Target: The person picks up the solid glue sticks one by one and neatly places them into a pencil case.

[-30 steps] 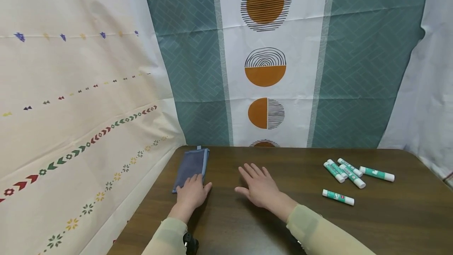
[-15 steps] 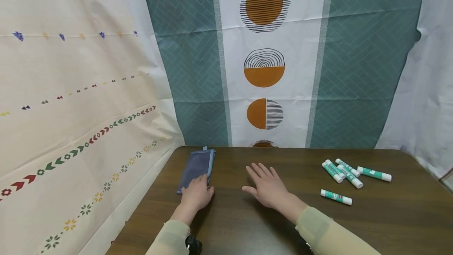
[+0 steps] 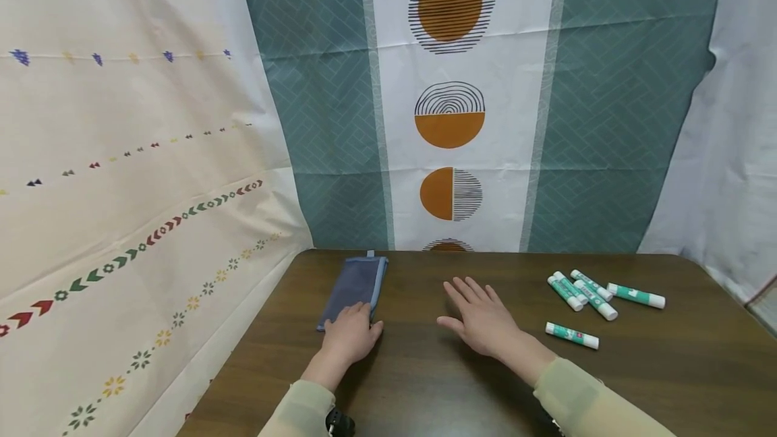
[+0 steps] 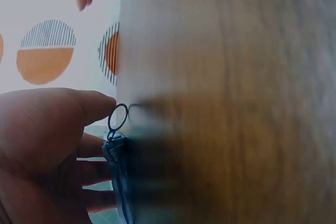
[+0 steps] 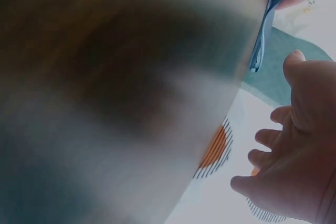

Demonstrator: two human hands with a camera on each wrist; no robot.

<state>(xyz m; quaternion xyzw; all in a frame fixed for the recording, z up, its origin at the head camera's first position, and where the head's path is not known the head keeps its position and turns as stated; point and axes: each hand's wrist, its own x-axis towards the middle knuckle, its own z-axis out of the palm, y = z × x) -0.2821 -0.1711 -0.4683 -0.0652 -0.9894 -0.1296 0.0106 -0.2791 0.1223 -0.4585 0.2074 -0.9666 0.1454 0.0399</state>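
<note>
Blue and flat, the pouch [image 3: 352,286] has slid rightward on the tabletop's [image 3: 419,376] left part, under the left hand [image 3: 352,334], fingers nearly straight; the right hand [image 3: 481,321], fingers spread, holds nothing. Repositioning seems under way.

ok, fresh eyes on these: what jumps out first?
Likely the bold orange circle prints down the middle of the backdrop. Then the six green-and-white tubes at the table's right, and the blue pouch at its left, the left hand over its near end.
</note>
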